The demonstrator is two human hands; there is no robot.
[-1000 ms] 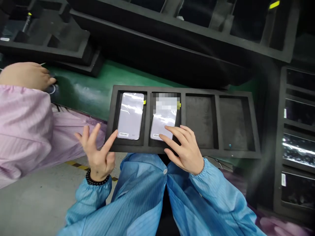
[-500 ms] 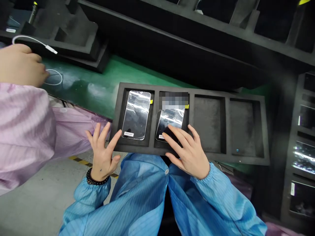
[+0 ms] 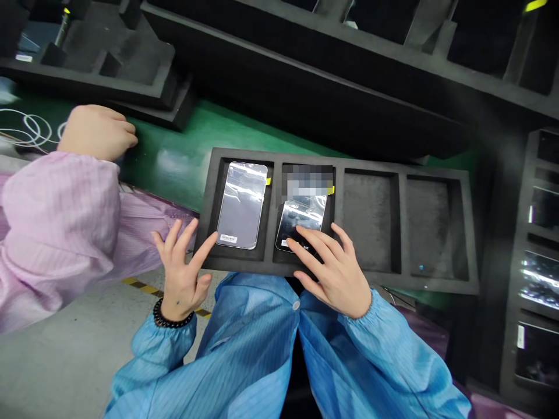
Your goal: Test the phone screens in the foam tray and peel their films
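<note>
A black foam tray (image 3: 305, 152) with several pockets lies across the front edge of the green bench. In its leftmost pocket is a film-covered smartphone (image 3: 243, 206) with a white label and a yellow tab; its screen is grey. A second smartphone (image 3: 305, 218) sits in the pocket beside it, partly pixelated and partly under my fingers. My left hand (image 3: 183, 273) is open, fingers spread, its index fingertip at the lower left corner of the first phone. My right hand (image 3: 334, 265) is open too, with fingertips over the second phone's lower screen.
At left, a co-worker's closed hand (image 3: 98, 131) in a pink sleeve rests over the green bench (image 3: 166, 148), near a coiled white cable (image 3: 32, 128). Black foam trays (image 3: 161, 87) stand behind, and another tray with phones (image 3: 519, 256) is at right.
The left phone's screen has turned from black to grey, and small text shows low on the second phone's screen. The co-worker's hand has moved right, and the white cable end is out of sight.
</note>
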